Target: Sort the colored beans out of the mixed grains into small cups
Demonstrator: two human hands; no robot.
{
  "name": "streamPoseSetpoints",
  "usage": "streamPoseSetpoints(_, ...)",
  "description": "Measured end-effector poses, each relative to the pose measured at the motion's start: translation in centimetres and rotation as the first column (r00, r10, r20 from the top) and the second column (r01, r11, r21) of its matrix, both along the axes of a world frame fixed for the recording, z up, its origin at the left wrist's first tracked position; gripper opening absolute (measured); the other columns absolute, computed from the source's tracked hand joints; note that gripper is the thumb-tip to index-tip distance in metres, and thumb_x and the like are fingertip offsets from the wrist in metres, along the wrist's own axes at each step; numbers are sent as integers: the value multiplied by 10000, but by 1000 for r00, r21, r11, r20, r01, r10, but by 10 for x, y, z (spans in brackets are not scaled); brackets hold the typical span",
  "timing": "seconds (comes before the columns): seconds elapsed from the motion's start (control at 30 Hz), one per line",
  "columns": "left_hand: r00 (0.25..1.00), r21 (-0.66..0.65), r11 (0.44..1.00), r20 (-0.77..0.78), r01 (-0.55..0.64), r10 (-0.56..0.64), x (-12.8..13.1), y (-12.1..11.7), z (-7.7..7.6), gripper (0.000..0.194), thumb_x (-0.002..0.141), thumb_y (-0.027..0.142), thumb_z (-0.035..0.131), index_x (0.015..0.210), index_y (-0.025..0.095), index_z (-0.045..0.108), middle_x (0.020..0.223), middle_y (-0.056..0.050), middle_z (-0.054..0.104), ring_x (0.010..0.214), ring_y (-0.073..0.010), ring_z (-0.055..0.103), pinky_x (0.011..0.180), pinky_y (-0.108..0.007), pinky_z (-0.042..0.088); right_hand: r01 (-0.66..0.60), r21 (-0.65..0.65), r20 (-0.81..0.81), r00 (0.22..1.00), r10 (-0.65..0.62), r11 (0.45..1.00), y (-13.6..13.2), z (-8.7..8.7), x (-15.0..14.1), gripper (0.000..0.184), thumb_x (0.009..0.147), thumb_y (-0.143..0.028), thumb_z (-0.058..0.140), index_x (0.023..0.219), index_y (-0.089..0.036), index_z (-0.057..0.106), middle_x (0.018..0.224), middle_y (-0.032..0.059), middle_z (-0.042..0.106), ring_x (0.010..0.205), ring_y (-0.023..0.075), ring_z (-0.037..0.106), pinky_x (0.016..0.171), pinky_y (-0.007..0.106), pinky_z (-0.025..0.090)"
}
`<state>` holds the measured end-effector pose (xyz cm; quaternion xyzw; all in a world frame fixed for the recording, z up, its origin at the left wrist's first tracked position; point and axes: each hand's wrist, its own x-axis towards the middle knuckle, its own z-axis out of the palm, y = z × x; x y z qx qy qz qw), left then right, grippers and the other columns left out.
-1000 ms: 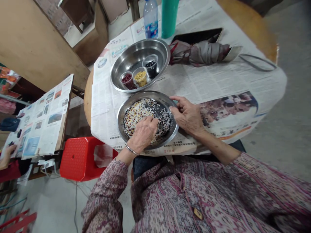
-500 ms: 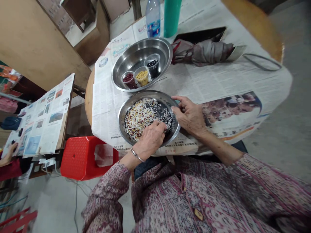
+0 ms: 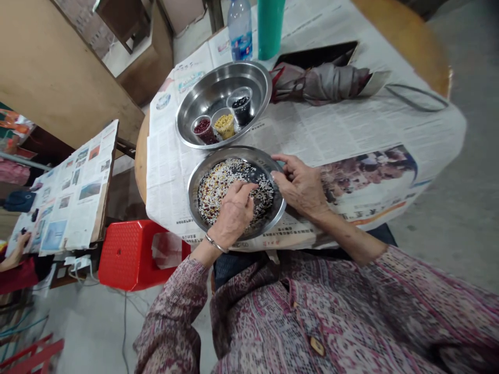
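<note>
Head view: the left hand (image 3: 235, 213), whose pinch cannot be told, has drawn back leftward over mixed grains (image 3: 216, 189), uncovering their sparser side, while the right hand (image 3: 304, 189) touches the shallow bowl's (image 3: 268, 221) rim with thumb and finger spread, larger basin (image 3: 218, 88) beyond.

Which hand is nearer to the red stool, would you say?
Left: the left hand is over the grains in the bowl, toward the red stool; the right hand is farther, at the bowl's right rim.

Stool (image 3: 121, 255) bright red, tumbler (image 3: 270, 28) teal, sleeve (image 3: 175, 306) pink/grey w/ lacy pattern, umbrella (image 3: 327, 84) grey w/ red.
</note>
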<state>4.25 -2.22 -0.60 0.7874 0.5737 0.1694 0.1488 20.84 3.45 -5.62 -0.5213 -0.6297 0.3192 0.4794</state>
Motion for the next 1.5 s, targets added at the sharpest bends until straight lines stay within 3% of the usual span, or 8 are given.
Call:
streamPoseSetpoints(0.37,973,-25,997,-223,-68,60,7,10,4,369,875,-19,402,1161,157,555,1147,-113,581,1091,-223,547,1005,-413,511,-5,-8,-11,1000,5,1000,1,0,-1,351,841,-313,569,1158,-207,673,602,-49,488,487,131,424,510,293,349)
streamPoseSetpoints(0.57,969,52,993,-218,-107,115,0,6,8,352,890,-14,379,1141,140,570,1180,-131,573,1120,-230,530,1000,-416,517,-2,-9,-10,1000,2,1000,0,-1,0,343,837,-319,582,1153,-218,672,600,-54,490,481,126,418,506,289,354)
streamPoseSetpoints(0.73,976,6,1000,-219,16,-14,10,7,4,366,890,7,415,1186,151,576,1203,-112,582,1153,-228,536,1069,-413,483,-10,-3,-14,1000,10,1000,0,0,0,338,845,-319,578,1152,-212,669,598,-55,487,479,125,425,519,294,370)
streamPoseSetpoints(0.83,963,-15,1000,-268,1,-5,17,12,-1,337,883,22,432,1165,127,584,1187,-135,588,1154,-254,540,1048,-443,490,-10,0,-21,1000,10,1000,1,-1,-1,338,841,-317,576,1150,-212,667,603,-52,496,479,126,424,510,290,367)
streamPoseSetpoints(1.0,993,-74,997,-113,28,-36,22,17,-5,342,896,8,411,1148,156,588,1143,-104,632,1161,-217,576,1060,-403,493,-1,8,-1,1000,1,1000,1,-1,0,323,847,-325,580,1141,-221,666,594,-52,490,480,129,421,514,292,374)
streamPoseSetpoints(1.27,970,107,975,163,-196,178,3,-31,13,186,959,65,482,1018,195,601,948,-36,664,933,-152,641,896,-320,557,-7,7,-24,1000,7,1000,-1,0,-1,326,845,-328,583,1135,-212,675,624,-47,502,495,129,436,489,274,353)
streamPoseSetpoints(1.37,943,200,926,164,-320,291,-2,-53,4,195,1000,111,445,1042,207,609,975,-42,673,943,-150,655,887,-311,561,-1,6,-51,999,2,1000,-1,-6,-2,331,843,-345,595,1134,-208,672,636,-51,501,499,125,444,480,261,365)
streamPoseSetpoints(1.5,930,339,866,141,-367,339,-5,-64,-18,203,973,107,481,1050,208,639,1001,-54,703,972,-178,667,904,-351,568,7,70,19,1000,-8,998,0,-6,1,305,844,-347,593,1105,-214,678,725,-7,574,572,161,529,544,306,460)
